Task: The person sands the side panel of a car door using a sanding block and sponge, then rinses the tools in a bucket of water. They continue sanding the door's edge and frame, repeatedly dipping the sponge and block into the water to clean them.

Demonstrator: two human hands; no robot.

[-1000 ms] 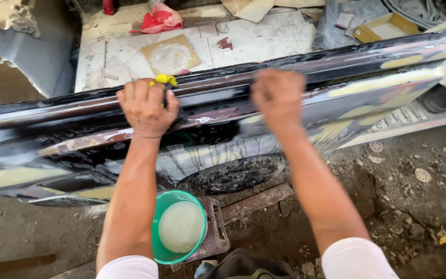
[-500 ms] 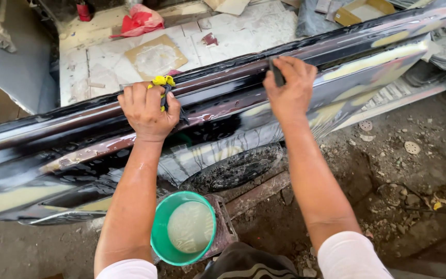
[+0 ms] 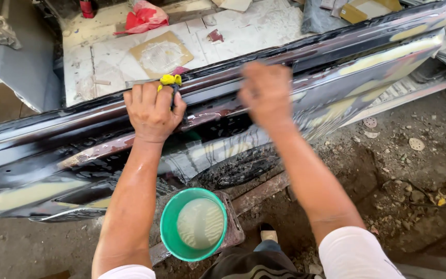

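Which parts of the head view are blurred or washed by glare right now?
Head view: the right hand is smeared by motion blur; the left hand, gripping a yellow sponge, is sharp. The wet black car panel throws bright reflections. The green bucket is evenly lit.

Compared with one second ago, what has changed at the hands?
The right hand slid right along the wet black panel, then back left, now blurred. The left hand stayed closed on the yellow sponge; the green bucket stayed below.
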